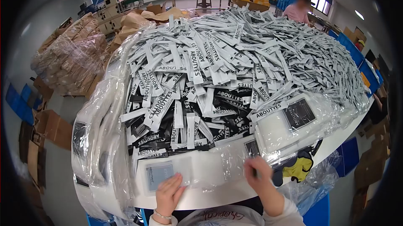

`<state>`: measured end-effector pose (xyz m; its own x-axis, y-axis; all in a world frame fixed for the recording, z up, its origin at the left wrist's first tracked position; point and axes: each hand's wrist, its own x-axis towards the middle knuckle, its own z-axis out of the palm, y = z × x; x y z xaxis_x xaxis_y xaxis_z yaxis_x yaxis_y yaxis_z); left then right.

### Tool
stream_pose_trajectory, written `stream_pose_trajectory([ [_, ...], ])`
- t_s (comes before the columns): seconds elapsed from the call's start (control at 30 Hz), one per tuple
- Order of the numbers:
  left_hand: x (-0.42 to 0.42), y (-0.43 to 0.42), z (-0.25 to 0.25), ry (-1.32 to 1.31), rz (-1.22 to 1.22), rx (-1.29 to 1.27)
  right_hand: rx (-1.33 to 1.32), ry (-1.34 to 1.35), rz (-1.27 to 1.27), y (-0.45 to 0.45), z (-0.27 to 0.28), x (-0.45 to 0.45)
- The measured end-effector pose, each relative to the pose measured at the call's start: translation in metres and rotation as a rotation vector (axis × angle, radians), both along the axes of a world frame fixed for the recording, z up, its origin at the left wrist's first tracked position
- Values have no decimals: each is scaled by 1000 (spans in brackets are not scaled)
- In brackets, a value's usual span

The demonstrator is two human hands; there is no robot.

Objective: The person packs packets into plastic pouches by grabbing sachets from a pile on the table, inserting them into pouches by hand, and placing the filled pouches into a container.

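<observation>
My left hand [169,192] rests with its fingers on the lower edge of a clear plastic bag [193,165] with a grey label, at the table's near edge. My right hand [258,171] is curled at the right part of the plastic; what its fingers hold, if anything, is hidden. Beyond both hands lies a large heap of white sachets [201,53] printed ABOUTYES, with black sachets [226,100] at its near side. A stack of clear bags [289,121] with a black label lies right of the heap's front.
Long stacks of plastic bags [100,142] line the table's left side. A dark and yellow cloth [298,168] lies at the right edge. Wrapped brown bundles [71,58] stand at the left. A person [296,11] is behind the heap at the back right.
</observation>
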<state>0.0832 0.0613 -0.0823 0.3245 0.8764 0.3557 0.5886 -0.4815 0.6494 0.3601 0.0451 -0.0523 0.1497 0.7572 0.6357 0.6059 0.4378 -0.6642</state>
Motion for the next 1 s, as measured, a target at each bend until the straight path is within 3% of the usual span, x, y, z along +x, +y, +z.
stream_pose_trajectory([
  [0.03,0,-3,5,-11,41,36,-120,-40,-85,5,-3,-5],
  [0.07,1,-1,7,-26,85,78,10,-172,-124,3,-4,-3],
  [0.2,10,-8,1,-199,315,-52,139,282,-100,-7,-9,-5],
  [0.3,29,-9,-3,-180,235,43,-93,91,-130,8,-24,-6],
  [0.33,33,-8,1,-149,200,120,-56,109,-187,6,-24,-7],
  [0.43,44,-11,10,-209,156,96,-498,983,-22,-6,-13,-18],
  [0.47,49,-12,12,-165,97,160,-522,855,32,-10,-7,-28],
  [0.57,62,-13,14,-76,-72,329,-843,810,149,-20,-24,-46],
  [0.67,64,-24,-5,-39,-209,421,-643,231,8,-19,-25,-67],
  [0.73,55,-29,-12,-9,-276,350,-589,436,16,-19,-2,-74],
  [0.8,51,-30,-12,1,-255,305,-589,439,76,-22,-2,-73],
  [0.87,50,-27,7,-5,-154,282,-649,249,185,-31,-28,-66],
  [1.0,43,-11,9,73,-218,120,-508,40,471,-27,1,-74],
])
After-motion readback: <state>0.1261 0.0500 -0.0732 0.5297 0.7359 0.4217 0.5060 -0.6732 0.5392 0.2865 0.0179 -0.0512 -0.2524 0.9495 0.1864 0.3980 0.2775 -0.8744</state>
